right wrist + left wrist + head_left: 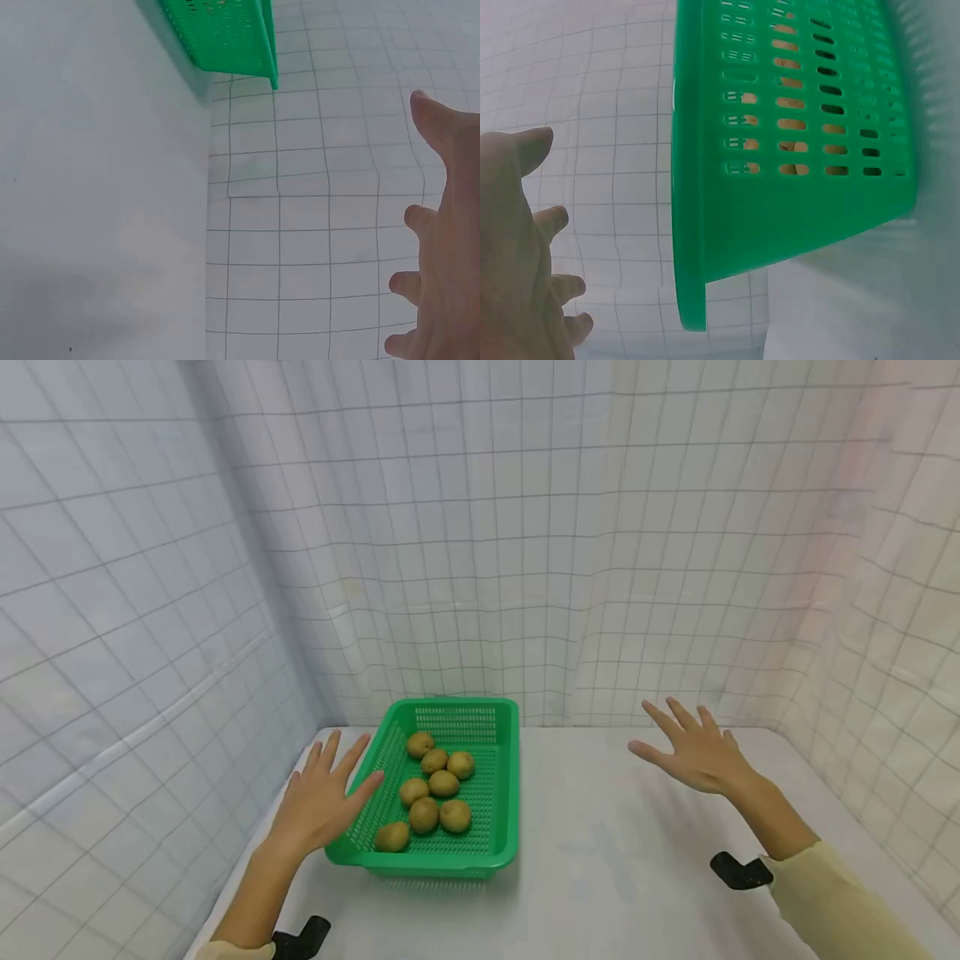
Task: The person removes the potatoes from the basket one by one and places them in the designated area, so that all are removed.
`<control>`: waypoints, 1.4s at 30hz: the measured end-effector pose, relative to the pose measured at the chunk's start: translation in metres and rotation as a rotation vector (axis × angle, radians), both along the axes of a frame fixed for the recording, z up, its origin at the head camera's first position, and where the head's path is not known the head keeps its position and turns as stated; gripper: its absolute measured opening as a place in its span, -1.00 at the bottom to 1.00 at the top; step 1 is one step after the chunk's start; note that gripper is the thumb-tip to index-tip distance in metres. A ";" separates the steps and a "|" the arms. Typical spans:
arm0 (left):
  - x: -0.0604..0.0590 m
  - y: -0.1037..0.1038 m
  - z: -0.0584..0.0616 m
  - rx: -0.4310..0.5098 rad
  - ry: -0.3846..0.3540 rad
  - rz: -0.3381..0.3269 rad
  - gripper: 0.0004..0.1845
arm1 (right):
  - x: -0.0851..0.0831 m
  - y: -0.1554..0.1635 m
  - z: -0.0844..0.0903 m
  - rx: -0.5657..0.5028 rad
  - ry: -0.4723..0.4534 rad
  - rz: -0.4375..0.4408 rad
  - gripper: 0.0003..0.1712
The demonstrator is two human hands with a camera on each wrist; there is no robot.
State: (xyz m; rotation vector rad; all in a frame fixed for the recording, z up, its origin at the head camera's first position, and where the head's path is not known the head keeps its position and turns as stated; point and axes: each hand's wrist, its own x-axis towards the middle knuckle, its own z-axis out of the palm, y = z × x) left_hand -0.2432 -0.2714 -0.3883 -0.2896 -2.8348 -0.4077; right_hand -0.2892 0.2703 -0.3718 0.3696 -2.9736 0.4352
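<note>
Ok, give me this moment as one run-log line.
left hand: empty, near green basket | right hand: empty, above white table | potatoes: inside basket

Bright, diffuse light fills the head view, cooler and bluish on the left of the checked sheeting (450,527), warmer with a pinkish tinge on the right, and casts faint, soft-edged shadows on the white counter (585,827) beneath the green plastic basket (513,793) and near the right hand (697,758). The wide lens stretches the grid toward the left and right edges, and fine detail looks slightly soft. Both wrist views are dimmer, greyer and hazy, the left hand (514,247) shaded and the grid lines paling in places.
</note>
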 end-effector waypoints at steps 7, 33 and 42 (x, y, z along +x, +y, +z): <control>0.023 0.000 -0.008 0.263 -0.001 -0.055 -0.12 | -0.007 -0.005 0.012 -0.079 0.009 0.085 0.01; 0.050 0.003 -0.081 1.166 -0.128 -0.013 -0.26 | -0.058 -0.089 0.042 -0.168 -0.131 0.506 0.00; 0.048 -0.001 -0.088 1.283 -0.183 -0.063 -0.31 | -0.070 -0.124 0.054 -0.123 -0.168 0.598 0.02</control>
